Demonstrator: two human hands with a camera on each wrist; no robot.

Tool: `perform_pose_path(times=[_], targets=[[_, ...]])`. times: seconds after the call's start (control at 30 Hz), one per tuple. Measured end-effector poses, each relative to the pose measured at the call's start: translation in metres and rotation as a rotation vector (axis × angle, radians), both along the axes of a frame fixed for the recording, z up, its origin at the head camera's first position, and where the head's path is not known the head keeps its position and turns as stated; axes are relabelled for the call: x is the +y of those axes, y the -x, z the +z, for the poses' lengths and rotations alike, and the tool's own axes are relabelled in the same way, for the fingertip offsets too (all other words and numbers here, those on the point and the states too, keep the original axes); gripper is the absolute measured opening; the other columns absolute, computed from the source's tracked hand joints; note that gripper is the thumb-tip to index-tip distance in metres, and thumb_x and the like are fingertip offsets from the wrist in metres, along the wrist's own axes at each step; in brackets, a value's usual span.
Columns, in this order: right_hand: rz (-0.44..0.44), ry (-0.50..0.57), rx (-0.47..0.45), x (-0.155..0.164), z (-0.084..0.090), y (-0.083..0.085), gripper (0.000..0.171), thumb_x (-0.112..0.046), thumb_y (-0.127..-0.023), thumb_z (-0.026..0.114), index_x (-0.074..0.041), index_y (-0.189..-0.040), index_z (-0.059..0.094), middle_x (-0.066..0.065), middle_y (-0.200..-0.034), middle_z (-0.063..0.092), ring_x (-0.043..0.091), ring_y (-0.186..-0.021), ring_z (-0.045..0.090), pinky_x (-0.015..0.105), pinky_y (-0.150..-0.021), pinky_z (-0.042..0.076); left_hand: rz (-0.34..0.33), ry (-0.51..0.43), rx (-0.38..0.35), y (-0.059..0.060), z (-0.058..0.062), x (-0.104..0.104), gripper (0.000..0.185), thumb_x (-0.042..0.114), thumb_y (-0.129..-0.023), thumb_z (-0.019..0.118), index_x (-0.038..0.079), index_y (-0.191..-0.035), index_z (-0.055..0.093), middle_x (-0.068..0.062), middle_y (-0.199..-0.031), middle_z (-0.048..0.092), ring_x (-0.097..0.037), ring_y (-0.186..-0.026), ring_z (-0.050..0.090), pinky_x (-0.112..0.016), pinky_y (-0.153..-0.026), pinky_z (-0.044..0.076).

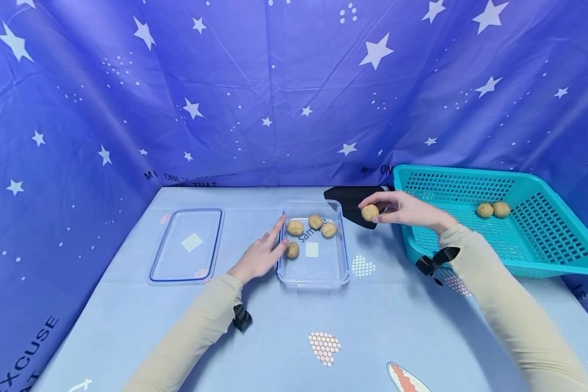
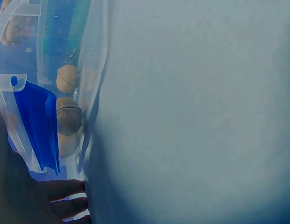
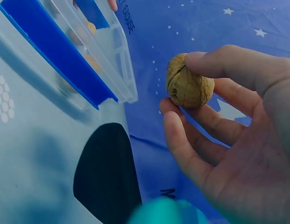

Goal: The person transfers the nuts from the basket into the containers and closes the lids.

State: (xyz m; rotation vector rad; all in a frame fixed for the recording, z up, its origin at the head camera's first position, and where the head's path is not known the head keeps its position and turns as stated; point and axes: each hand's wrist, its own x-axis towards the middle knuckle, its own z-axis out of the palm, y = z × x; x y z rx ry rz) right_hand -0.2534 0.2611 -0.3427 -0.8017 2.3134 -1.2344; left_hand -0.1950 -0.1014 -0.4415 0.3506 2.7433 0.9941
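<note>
A: What lies furthest left on the pale blue bench (image 1: 382, 321)?

B: A flat clear plastic lid with a blue rim (image 1: 187, 245), well to the left of the left hand (image 1: 261, 255). That hand's grip is released: its straight fingers (image 1: 277, 231) rest against the left wall of the clear rectangular plastic container (image 1: 313, 272).

A: And inside the container?

B: Four tan walnuts (image 1: 295, 227), just right of the left fingertips; the nearest one sits beside them, behind the wall.

A: The right hand (image 1: 405, 209)?

B: Its grip is grasping a round tan walnut (image 1: 369, 212), pinched between thumb and fingertips, held just right of the container's far right corner and above a black patch (image 1: 349, 197) on the bench.

A: Further right?

B: A teal perforated plastic basket (image 1: 544, 256), just right of that hand, with two more walnuts (image 1: 492, 209) lying inside near its back wall.
</note>
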Motion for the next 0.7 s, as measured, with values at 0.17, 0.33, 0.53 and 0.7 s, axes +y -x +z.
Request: perform_pose_path(times=[0.17,0.33,0.53,0.7], targets=[[0.025,0.022,0.011,-0.008,-0.008,-0.001,0.039,-0.001,-0.09,0.066,0.0,-0.128,0.057,0.018,-0.123,0.058,0.024,-0.1,0.061,0.032,-0.081,0.055,-0.002,-0.001,0.001,0.0,-0.001,0.0,0.06,0.049,-0.102,0.033,0.046,-0.153,0.001,0.001,-0.155,0.025,-0.041,-0.139,0.025,-0.067,-0.106,0.02],[0.051,0.028,0.015,-0.015,-0.014,-0.001,0.039,0.0,-0.089,0.066,0.002,-0.127,0.057,0.017,-0.121,0.059,0.025,-0.102,0.061,0.03,-0.084,0.054,-0.008,0.005,0.01,0.0,-0.002,-0.001,0.061,0.048,-0.102,0.033,0.044,-0.154,0.001,0.001,-0.156,0.025,-0.041,-0.138,0.027,-0.064,-0.109,0.019],[0.06,0.0,-0.023,-0.026,-0.018,-0.003,0.039,0.001,-0.09,0.064,0.001,-0.128,0.056,0.015,-0.12,0.06,0.026,-0.105,0.06,0.031,-0.087,0.053,-0.011,0.001,0.009,0.0,-0.001,-0.001,0.061,0.048,-0.102,0.033,0.044,-0.154,0.0,0.0,-0.156,0.025,-0.041,-0.138,0.027,-0.064,-0.109,0.018],[0.076,-0.011,0.003,-0.035,-0.019,-0.004,0.038,0.001,-0.09,0.064,0.003,-0.127,0.057,0.017,-0.122,0.059,0.027,-0.105,0.059,0.033,-0.088,0.052,-0.012,0.002,0.003,0.0,0.0,-0.001,0.061,0.048,-0.102,0.032,0.043,-0.154,0.001,0.0,-0.156,0.024,-0.041,-0.138,0.026,-0.064,-0.108,0.019]])
